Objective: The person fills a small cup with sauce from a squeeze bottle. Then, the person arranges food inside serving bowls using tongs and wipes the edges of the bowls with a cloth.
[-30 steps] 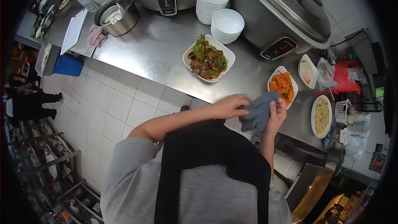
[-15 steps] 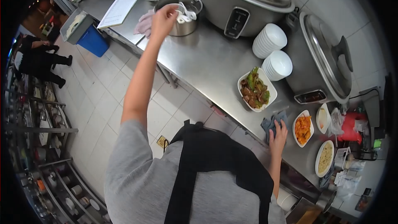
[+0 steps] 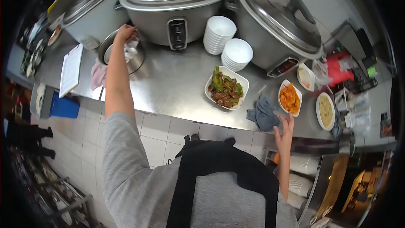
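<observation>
My left hand (image 3: 125, 33) reaches over a steel pot (image 3: 136, 62) holding white spoons (image 3: 130, 51). Its fingers are curled together, and what they pinch is hidden. My right hand (image 3: 285, 130) is held open at the counter's front edge, fingers apart. Beside it lies a crumpled blue-grey cloth (image 3: 265, 113). Just beyond its fingertips is a white dish of orange food (image 3: 290, 98). A square white bowl of meat and green peppers (image 3: 227, 88) stands left of the cloth.
Large rice cookers (image 3: 177, 12) line the back of the steel counter (image 3: 168, 88). Stacked white bowls (image 3: 237, 55) stand before them. At right is an oval dish of pale food (image 3: 325, 112). A clipboard (image 3: 71, 71) and pink cloth (image 3: 98, 74) lie left. Another person (image 3: 29, 137) stands far left.
The view has turned, so the counter lies more level. My left hand has closed in lower over the pot. My right hand has come off the blue-grey cloth, toward the orange food.
</observation>
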Motion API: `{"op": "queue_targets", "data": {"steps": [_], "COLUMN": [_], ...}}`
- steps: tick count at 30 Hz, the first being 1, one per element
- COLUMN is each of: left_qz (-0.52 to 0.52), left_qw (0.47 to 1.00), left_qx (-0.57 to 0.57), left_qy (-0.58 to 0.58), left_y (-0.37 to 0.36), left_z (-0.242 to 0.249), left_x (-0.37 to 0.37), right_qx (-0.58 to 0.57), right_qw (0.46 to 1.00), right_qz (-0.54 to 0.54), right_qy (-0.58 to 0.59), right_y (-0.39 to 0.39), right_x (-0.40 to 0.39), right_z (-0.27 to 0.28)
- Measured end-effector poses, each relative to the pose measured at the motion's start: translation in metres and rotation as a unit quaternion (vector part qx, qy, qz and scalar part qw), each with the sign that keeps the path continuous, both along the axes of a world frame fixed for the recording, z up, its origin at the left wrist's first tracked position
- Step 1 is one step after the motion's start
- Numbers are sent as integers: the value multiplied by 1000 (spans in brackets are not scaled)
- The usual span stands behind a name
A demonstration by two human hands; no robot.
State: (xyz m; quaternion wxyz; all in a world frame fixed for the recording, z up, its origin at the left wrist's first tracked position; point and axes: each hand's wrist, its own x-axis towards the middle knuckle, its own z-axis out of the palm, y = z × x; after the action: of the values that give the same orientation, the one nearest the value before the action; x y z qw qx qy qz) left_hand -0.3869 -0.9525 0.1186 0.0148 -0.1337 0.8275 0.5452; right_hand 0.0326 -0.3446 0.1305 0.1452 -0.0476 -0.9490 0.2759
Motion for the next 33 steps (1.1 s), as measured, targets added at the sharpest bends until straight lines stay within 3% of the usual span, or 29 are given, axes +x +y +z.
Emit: {"op": "queue_targets", "data": {"steps": [3,6,8,10,13,15,18,19,21,22,24,26,29,31,33], "left_qz": [-12,-26,-8,-18,-34,-93,-122,-142,-195,-200,-229,-234,-277,-219,-100], "left_qw": [994,988,988,985,989,966,963,952,942,950,935,929,944,956,965], "left_qx": [102,134,152,133,42,-48,16,-37,-69,-69,-63,-79,-11,43,14], "left_qy": [-43,-69,19,104,136,238,239,269,266,228,262,277,177,188,243], "left_y": [-1,1,4,19,45,82,157,185,238,262,300,308,303,276,238], "left_z": [14,35,55,83,118,128,108,96,69,53,26,8,7,10,-6], "left_x": [7,22,44,90,164,216,284,298,321,331,348,357,363,355,334], "right_qx": [12,-21,-29,-58,-259,-332,-502,-538,-652,-650,-737,-727,-721,-694,-659], "right_qw": [1000,998,998,997,961,928,795,754,660,655,565,580,599,627,675], "right_qz": [-27,-51,-31,-7,72,166,322,347,286,296,235,233,225,244,209], "right_qy": [-5,3,38,56,58,37,-107,-150,-241,-247,-289,-284,-266,-255,-256], "right_y": [15,13,16,7,-26,-61,-120,-134,-151,-152,-145,-140,-129,-118,-103], "right_x": [12,13,5,-14,-50,-74,-96,-103,-106,-105,-104,-102,-100,-112,-124], "right_z": [4,18,17,19,11,11,28,28,22,18,5,-14,-26,-21,-7]}}
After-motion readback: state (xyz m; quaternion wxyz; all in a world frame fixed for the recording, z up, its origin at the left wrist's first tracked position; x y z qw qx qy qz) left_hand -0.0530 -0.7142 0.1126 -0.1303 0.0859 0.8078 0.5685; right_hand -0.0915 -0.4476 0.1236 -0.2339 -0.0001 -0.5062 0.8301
